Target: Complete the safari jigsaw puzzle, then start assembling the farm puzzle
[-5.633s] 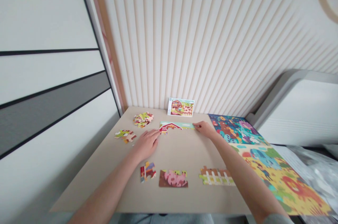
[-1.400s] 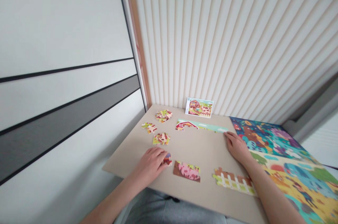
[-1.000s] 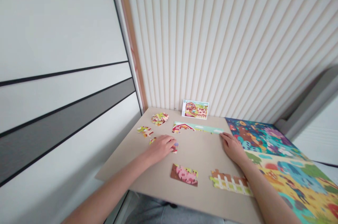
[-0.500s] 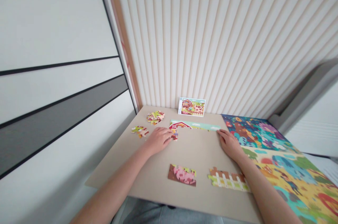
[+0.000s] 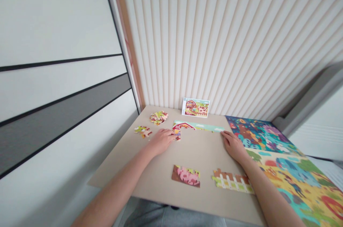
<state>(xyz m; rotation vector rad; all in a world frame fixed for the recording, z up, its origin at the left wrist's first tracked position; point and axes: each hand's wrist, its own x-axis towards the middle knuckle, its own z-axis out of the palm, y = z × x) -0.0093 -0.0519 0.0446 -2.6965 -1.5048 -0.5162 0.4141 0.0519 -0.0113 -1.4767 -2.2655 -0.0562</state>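
A narrow joined strip of jigsaw puzzle (image 5: 207,127), with sky and a red barn roof, lies across the board. Below its left end, my left hand (image 5: 161,141) has its fingertips on a small puzzle section (image 5: 177,135) with purple and brown colours, partly hidden by the fingers. The section's upper edge is against or very near the strip; I cannot tell if they interlock. My right hand (image 5: 233,145) lies with its fingers stretched out, fingertips at the strip's right end. Nearer me are a joined pig section (image 5: 186,176) and a white fence section (image 5: 232,181), partly behind my right forearm.
A heap of loose pieces (image 5: 159,117) sits at the far left, with a few pieces (image 5: 143,131) in front of it. The picture card (image 5: 195,107) leans on the ribbed wall. Two completed puzzles, one dark blue (image 5: 257,132) and one yellow (image 5: 292,180), lie at the right.
The small section under my left hand has shifted slightly toward the barn strip. My right hand stays at the strip's end. The camera view has moved a little.
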